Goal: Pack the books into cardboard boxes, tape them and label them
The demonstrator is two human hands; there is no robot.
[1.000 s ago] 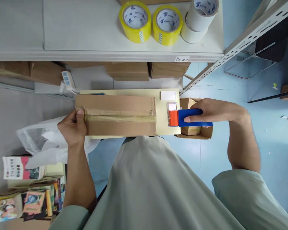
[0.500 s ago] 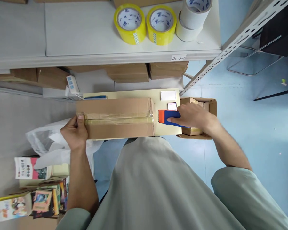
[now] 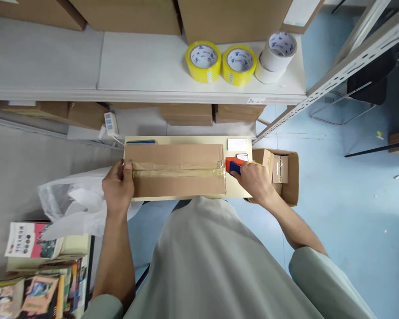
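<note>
A long cardboard box (image 3: 176, 186) lies on a cream board, a strip of clear tape (image 3: 177, 171) running along its top seam. My left hand (image 3: 119, 186) grips the box's left end, thumb on top and the other fingers partly hidden. In my right hand (image 3: 254, 179) is a blue and orange tape dispenser (image 3: 234, 165), its orange front close to the box's right end. Whether the dispenser touches the box, I cannot tell. A phone (image 3: 242, 157) lies just behind that hand, partly covered.
Yellow tape rolls (image 3: 203, 62) and stacked white rolls (image 3: 275, 57) stand on the shelf (image 3: 146, 66) ahead. An open carton (image 3: 294, 177) holding smaller boxes is at the right. A white plastic bag (image 3: 76, 204) and several books (image 3: 40, 292) are at the left.
My right hand has turned the tape dispenser so more of its orange part shows, and brought it nearer the box's right end. My left hand keeps its grip. The camera view has shifted.
</note>
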